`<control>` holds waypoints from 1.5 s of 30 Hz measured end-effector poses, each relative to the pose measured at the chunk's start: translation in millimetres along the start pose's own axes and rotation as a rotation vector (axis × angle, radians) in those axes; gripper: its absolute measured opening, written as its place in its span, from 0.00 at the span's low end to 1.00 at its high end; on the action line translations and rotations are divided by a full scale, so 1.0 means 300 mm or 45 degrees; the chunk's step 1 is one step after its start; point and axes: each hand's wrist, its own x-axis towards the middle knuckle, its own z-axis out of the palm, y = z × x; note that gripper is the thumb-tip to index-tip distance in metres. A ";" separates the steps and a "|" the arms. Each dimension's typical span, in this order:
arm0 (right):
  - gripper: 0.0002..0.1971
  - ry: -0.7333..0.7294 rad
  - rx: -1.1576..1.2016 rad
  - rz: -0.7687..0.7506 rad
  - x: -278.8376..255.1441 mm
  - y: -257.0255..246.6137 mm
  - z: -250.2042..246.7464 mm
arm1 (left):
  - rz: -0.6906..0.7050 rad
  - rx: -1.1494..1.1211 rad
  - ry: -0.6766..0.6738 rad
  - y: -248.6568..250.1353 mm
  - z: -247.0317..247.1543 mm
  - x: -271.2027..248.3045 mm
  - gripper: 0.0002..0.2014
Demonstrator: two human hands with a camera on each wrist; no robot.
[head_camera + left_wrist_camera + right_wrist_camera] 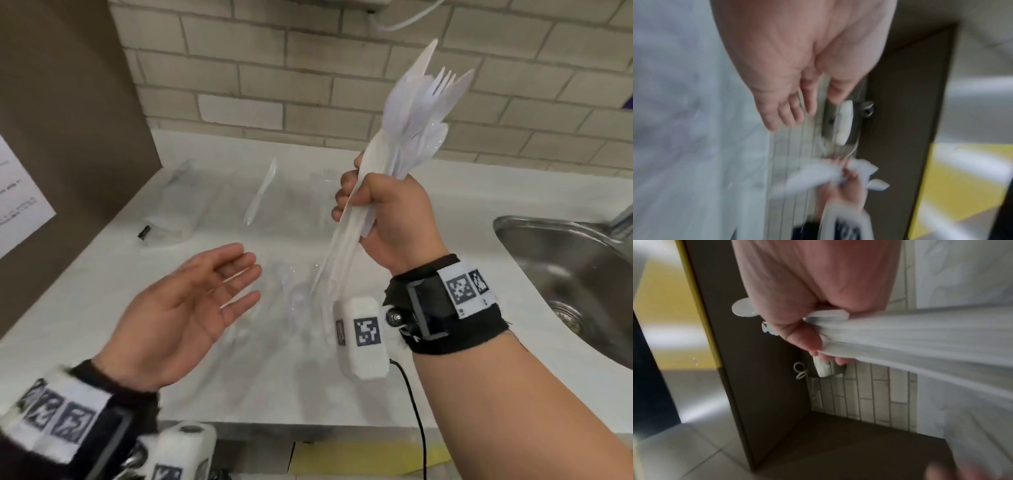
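Left hand (178, 308) relaxed, empty, right hand (387, 219) grasping plastic cutlery bundle (407, 120), steel sink (561, 260) alongside

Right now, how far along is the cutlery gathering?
Looks mostly done: the right hand grips a thick bundle of plastic cutlery above the counter. The left hand is open and holds nothing. Left: one knife and a few clear spoons lie loose on the counter.

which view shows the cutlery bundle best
Head view: the whole cutlery bundle shows, fork tines fanned above the right hand. The right wrist view gives only blurred streaks; the left wrist view, a small smear.
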 end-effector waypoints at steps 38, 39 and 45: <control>0.01 -0.140 -0.266 0.234 -0.027 0.277 -0.005 | -0.200 0.288 -0.142 -0.146 0.123 0.185 0.37; 0.04 -0.220 -0.273 0.264 -0.030 0.282 -0.007 | -0.163 0.404 -0.177 -0.125 0.122 0.191 0.42; 0.04 -0.612 -0.285 0.538 -0.090 0.316 0.023 | -0.168 0.926 -0.268 -0.048 0.179 0.183 0.31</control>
